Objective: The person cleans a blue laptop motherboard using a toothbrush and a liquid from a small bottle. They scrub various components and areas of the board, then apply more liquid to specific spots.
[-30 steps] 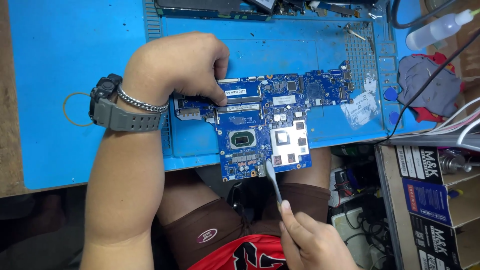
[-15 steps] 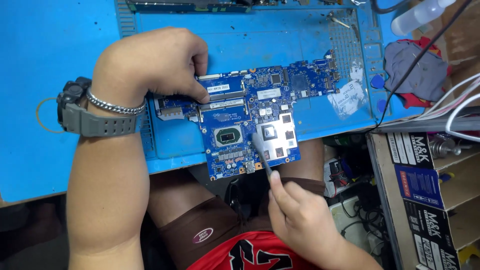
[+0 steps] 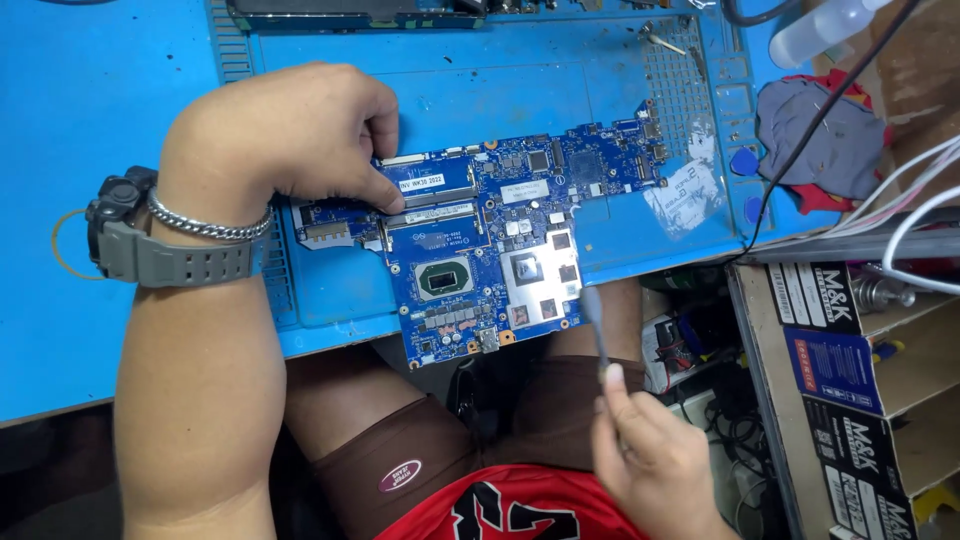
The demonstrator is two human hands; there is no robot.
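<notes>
Your blue circuit board (image 3: pixel 480 250) lies flat on the blue work mat (image 3: pixel 150 90) that covers the desk, its near edge hanging just past the mat's front lip above your lap. A grey rag (image 3: pixel 815 140) and a clear squeeze bottle (image 3: pixel 825 30) sit at the mat's right end, with stacked boxes (image 3: pixel 850 400) lower down on the right. Your left hand (image 3: pixel 285 135) rests knuckles-up on the board's left part, fingers curled and pressing down on it. Your right hand (image 3: pixel 650 460) hovers over your lap, fingers pinching a slim grey tool (image 3: pixel 596 325), its tip just off the board's right corner
</notes>
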